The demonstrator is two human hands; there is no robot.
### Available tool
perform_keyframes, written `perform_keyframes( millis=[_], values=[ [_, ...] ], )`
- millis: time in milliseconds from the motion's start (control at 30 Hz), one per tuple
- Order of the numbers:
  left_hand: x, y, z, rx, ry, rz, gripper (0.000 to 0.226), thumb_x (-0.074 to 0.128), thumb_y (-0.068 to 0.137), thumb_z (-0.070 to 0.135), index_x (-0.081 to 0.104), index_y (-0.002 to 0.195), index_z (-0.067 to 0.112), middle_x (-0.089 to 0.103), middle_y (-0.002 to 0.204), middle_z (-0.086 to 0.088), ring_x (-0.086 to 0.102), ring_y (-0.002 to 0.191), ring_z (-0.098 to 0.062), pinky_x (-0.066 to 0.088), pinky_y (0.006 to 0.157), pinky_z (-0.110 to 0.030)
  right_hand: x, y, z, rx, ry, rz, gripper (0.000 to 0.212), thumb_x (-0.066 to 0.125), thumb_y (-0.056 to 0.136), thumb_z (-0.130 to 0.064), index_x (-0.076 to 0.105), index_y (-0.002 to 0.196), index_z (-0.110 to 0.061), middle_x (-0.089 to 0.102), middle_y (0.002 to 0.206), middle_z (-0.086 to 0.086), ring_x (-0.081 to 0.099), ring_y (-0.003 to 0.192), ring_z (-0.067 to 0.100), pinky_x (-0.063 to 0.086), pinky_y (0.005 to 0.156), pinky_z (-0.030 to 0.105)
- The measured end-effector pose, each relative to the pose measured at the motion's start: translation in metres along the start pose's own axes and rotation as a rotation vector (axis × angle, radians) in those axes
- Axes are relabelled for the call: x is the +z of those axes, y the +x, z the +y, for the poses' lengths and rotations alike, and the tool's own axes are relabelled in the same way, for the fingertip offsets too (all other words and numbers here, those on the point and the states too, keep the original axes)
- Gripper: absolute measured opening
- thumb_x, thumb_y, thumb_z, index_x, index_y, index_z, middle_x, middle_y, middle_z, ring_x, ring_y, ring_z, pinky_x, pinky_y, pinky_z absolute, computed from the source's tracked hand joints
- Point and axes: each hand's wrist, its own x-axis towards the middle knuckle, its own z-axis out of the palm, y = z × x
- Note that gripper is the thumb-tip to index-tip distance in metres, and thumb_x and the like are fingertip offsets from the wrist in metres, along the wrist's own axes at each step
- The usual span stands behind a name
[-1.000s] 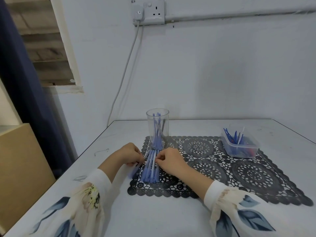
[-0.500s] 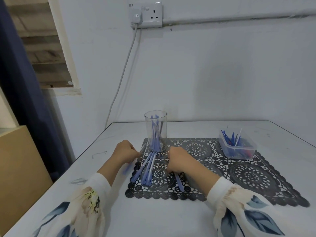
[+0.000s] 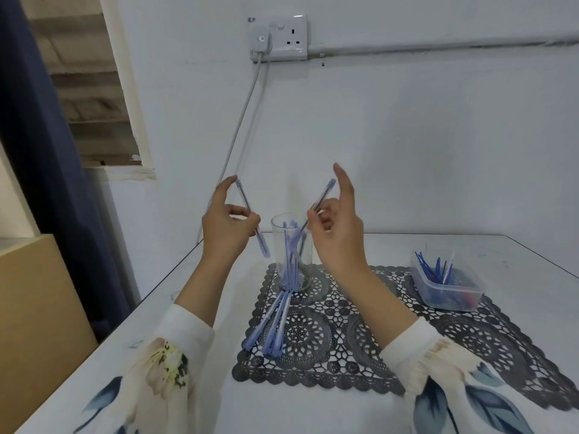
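White cloth with blue leaves made up the sleeves [image 3: 175,371] at the near edge. Under them was a pale table [image 3: 282,405]. A black lace mat [image 3: 344,343] lay on the table. Some loose pens [image 3: 272,324], all blue, lay flat on the near left part of the mat. Their far ends touched a clear glass [image 3: 291,255]. The glass stood up straight at the far left of the mat and had more blue pens inside.

The left hand [image 3: 224,228] was up in the air, just left of the glass. It pinched the first pen [image 3: 244,197], which pointed down.

The right hand [image 3: 338,236] was up too, just right of the glass. It pinched the second pen [image 3: 324,194], and the low end of that pen was at the top of the glass.

A plastic box [image 3: 448,291] with thin blue sticks sat on the far right of the mat. A wall plug [image 3: 282,37] was high on the far wall.
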Motion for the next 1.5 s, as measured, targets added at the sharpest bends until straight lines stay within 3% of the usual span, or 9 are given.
perform_keyframes(
  millis=[167, 400, 533, 800, 1033, 1100, 1233, 1333, 1500],
  values=[
    [0.015, 0.000, 0.009, 0.031, -0.197, 0.105, 0.066, 0.064, 0.078, -0.001, 0.044, 0.130, 0.036, 0.064, 0.079, -0.010, 0.068, 0.063, -0.021, 0.059, 0.069, -0.039, 0.011, 0.011, 0.002, -0.161, 0.041, 0.196, 0.048, 0.054, 0.093, -0.005, 0.036, 0.132, -0.025, 0.062, 0.082, 0.003, 0.062, 0.073, 0.011, 0.053, 0.071, 0.022],
    [0.031, 0.005, 0.006, 0.182, -0.282, 0.309, 0.064, 0.067, 0.083, 0.007, 0.041, 0.131, 0.040, 0.066, 0.082, -0.001, 0.068, 0.073, -0.016, 0.058, 0.073, -0.036, 0.021, 0.011, 0.032, -0.082, -0.200, 0.034, 0.039, 0.045, 0.094, -0.006, 0.033, 0.115, -0.037, 0.060, 0.092, -0.007, 0.060, 0.079, 0.017, 0.053, 0.067, 0.040],
    [0.043, 0.005, -0.006, 0.241, -0.072, 0.091, 0.056, 0.065, 0.084, 0.005, 0.049, 0.127, 0.037, 0.064, 0.082, 0.004, 0.064, 0.069, -0.005, 0.052, 0.067, -0.016, 0.024, 0.014, 0.046, -0.027, -0.334, -0.091, 0.041, 0.047, 0.093, -0.008, 0.040, 0.123, -0.036, 0.058, 0.088, 0.002, 0.056, 0.081, 0.020, 0.051, 0.068, 0.041],
    [0.051, 0.008, -0.022, 0.206, 0.163, -0.031, 0.021, 0.070, 0.082, 0.010, 0.071, 0.103, 0.010, 0.071, 0.089, -0.001, 0.062, 0.073, 0.000, 0.050, 0.078, -0.014, 0.027, 0.014, 0.065, 0.017, -0.408, -0.178, 0.038, 0.045, 0.097, -0.018, 0.050, 0.129, -0.036, 0.058, 0.100, 0.004, 0.056, 0.091, 0.021, 0.048, 0.077, 0.032],
    [0.043, 0.016, -0.022, 0.182, 0.323, -0.088, 0.010, 0.066, 0.085, 0.014, 0.074, 0.090, 0.011, 0.070, 0.085, 0.002, 0.057, 0.072, 0.001, 0.044, 0.070, -0.008, 0.024, 0.015, 0.054, 0.003, -0.424, -0.182, 0.030, 0.047, 0.095, -0.009, 0.067, 0.115, -0.018, 0.066, 0.104, 0.006, 0.053, 0.104, 0.018, 0.037, 0.078, 0.019],
    [0.034, 0.018, -0.019, 0.164, 0.308, -0.093, 0.008, 0.065, 0.084, 0.014, 0.073, 0.083, 0.014, 0.066, 0.076, 0.007, 0.057, 0.067, 0.002, 0.042, 0.063, -0.004, 0.019, 0.011, 0.038, 0.044, -0.348, -0.112, 0.028, 0.048, 0.091, -0.005, 0.072, 0.101, -0.017, 0.068, 0.091, 0.001, 0.057, 0.091, 0.012, 0.042, 0.073, 0.021],
    [0.013, 0.022, -0.019, -0.017, 0.346, -0.254, 0.007, 0.065, 0.080, 0.009, 0.069, 0.074, 0.009, 0.065, 0.060, -0.004, 0.061, 0.052, -0.014, 0.054, 0.056, -0.025, 0.015, -0.001, 0.013, 0.226, -0.226, -0.253, 0.030, 0.049, 0.083, 0.000, 0.072, 0.076, -0.018, 0.057, 0.057, -0.007, 0.042, 0.042, 0.002, 0.034, 0.046, 0.012],
    [0.008, 0.019, -0.030, -0.226, 0.455, -0.497, 0.006, 0.067, 0.081, 0.004, 0.069, 0.079, -0.001, 0.066, 0.060, -0.011, 0.061, 0.046, -0.014, 0.053, 0.048, -0.024, 0.019, -0.013, 0.010, 0.379, -0.258, -0.429, 0.029, 0.052, 0.081, 0.000, 0.068, 0.069, -0.020, 0.062, 0.060, -0.003, 0.051, 0.049, 0.010, 0.049, 0.059, 0.018],
    [0.014, -0.006, -0.063, -0.490, 0.593, -0.836, 0.017, 0.072, 0.078, 0.005, 0.067, 0.088, -0.008, 0.070, 0.075, -0.020, 0.068, 0.061, -0.024, 0.059, 0.062, -0.034, 0.037, -0.042, 0.028, 0.549, -0.356, -0.593, 0.019, 0.059, 0.081, -0.005, 0.068, 0.070, -0.018, 0.060, 0.069, -0.007, 0.057, 0.069, 0.008, 0.052, 0.081, 0.023]
  ],
)
